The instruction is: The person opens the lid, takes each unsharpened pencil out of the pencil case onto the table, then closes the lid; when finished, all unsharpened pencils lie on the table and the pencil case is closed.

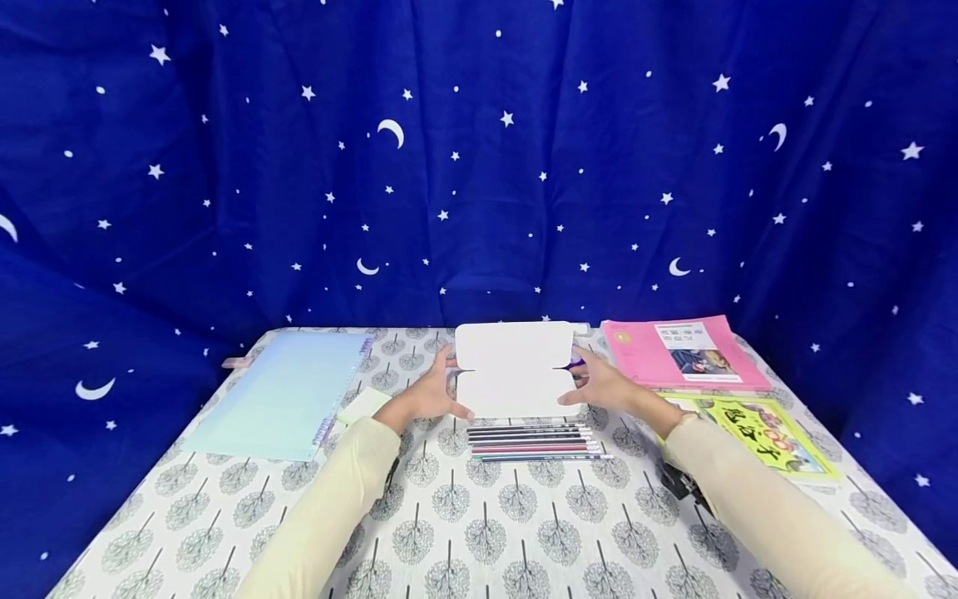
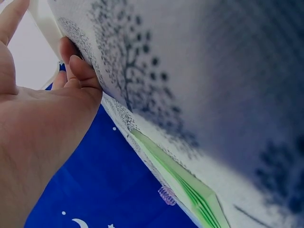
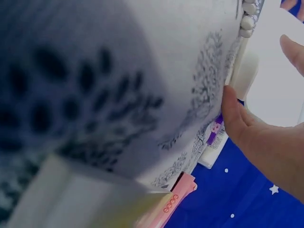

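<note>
A white pencil case (image 1: 516, 395) lies spread open on the table, its two rounded panels joined by a crease. My left hand (image 1: 430, 395) holds its left side, thumb at the near corner; in the left wrist view the other fingers curl beside it against the cloth. On the opposite side my right hand (image 1: 604, 387) grips the edge, thumb over the near panel, with the fingers (image 3: 232, 111) low at the side. Just in front of the case, several pencils (image 1: 535, 450) lie side by side, mostly dark with a pink one among them.
To the left lie a pale blue spiral notebook (image 1: 280, 399) and a pale green pad (image 1: 364, 405). A pink book (image 1: 621, 353) and a yellow-green book (image 1: 793, 424) are at right. Behind my right hand is a small purple-and-white item (image 3: 214, 130). A blue starry curtain (image 1: 479, 208) hangs behind.
</note>
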{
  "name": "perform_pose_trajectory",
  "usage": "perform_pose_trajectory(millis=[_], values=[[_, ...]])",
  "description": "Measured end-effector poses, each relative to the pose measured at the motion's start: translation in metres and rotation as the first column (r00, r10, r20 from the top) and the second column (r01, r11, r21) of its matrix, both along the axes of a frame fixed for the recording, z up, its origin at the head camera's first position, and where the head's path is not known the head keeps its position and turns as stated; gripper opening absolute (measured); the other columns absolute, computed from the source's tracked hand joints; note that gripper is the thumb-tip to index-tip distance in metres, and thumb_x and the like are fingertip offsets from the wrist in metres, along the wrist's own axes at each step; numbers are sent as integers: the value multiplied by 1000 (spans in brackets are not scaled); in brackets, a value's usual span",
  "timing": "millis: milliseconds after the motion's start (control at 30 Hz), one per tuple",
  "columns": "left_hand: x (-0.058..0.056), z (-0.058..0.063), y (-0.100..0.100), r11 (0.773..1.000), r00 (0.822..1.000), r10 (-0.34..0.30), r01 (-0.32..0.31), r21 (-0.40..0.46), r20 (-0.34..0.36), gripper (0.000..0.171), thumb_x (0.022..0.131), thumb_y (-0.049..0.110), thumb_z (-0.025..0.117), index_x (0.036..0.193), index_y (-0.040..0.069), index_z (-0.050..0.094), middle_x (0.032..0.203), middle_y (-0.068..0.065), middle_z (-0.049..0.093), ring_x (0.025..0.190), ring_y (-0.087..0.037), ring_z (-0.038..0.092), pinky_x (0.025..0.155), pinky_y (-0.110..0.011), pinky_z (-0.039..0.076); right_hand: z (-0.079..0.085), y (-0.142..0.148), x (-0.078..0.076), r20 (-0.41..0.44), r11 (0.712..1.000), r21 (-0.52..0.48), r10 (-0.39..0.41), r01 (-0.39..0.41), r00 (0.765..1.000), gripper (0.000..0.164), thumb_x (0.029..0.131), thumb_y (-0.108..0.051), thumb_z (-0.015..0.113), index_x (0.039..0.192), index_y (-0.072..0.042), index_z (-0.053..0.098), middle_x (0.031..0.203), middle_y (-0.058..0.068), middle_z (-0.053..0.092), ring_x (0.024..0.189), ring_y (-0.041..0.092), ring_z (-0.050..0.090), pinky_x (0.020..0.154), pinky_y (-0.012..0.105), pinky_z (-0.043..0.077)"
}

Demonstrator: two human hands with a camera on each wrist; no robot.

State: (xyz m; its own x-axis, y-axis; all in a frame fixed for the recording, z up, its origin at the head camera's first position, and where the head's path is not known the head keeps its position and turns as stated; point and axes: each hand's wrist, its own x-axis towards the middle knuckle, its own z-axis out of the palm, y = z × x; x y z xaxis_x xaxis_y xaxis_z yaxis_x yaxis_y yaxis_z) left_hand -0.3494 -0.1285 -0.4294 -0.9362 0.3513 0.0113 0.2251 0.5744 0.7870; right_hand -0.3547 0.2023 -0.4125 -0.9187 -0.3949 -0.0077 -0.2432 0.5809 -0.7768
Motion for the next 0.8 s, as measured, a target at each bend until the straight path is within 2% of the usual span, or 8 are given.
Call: perform_pose_trajectory(millis=[67,133,267,467,567,667,800], values=[[0,0,-1,1000,1000,-12,12,4,11,133,66,14,92,158,15,-4,157,-14,31,100,-27,58,108,-45,39,-1,-2,-1,21,1000,-16,3,-3,1000,113,80,-12,82,153,10,-2,139,41,43,119,49,54,101,54,47],[-1,0,-3,1000,1000,-18,18,6,25,133,67,15,92,159,18,-4,157,-12,30,83,-21,56,96,-40,46,-2,-2,-2,25,1000,-20,-5,5,1000,114,80,-9,81,153,9,-3,138,41,44,118,49,55,101,54,48],[-2,0,-5,1000,999,-14,14,-8,33,131,68,16,92,159,19,-3,157,-10,31,79,-18,54,84,-35,49,-3,-1,-5,8,999,-35,-15,16,1000,113,79,-6,80,155,6,-4,136,40,47,114,47,57,97,52,50],[-3,3,-9,1000,998,-27,27,-11,50,123,70,17,90,158,18,4,152,-10,40,90,-19,59,95,-42,48,-4,3,-5,20,991,-131,-8,11,1000,104,80,2,77,154,5,4,135,42,45,113,50,56,83,44,58],[-2,4,-12,1000,998,-26,26,-5,66,117,72,15,89,156,19,9,147,-12,45,94,-20,62,95,-44,50,-2,6,-4,51,986,-164,27,-19,998,100,82,3,74,153,6,3,140,42,40,119,53,52,79,41,59],[-2,4,-16,1000,996,-27,27,2,82,110,73,13,88,155,19,15,144,-12,48,95,-20,63,91,-40,53,0,12,-2,94,983,-169,89,-72,992,100,85,2,71,152,9,-1,146,42,32,126,55,45,83,42,58],[-2,3,-20,998,994,-55,52,33,98,95,75,8,86,151,16,30,143,-14,48,94,-20,64,86,-37,55,3,20,-1,118,984,-112,155,-142,981,93,88,-9,73,153,10,8,151,40,24,131,54,40,91,45,56]])
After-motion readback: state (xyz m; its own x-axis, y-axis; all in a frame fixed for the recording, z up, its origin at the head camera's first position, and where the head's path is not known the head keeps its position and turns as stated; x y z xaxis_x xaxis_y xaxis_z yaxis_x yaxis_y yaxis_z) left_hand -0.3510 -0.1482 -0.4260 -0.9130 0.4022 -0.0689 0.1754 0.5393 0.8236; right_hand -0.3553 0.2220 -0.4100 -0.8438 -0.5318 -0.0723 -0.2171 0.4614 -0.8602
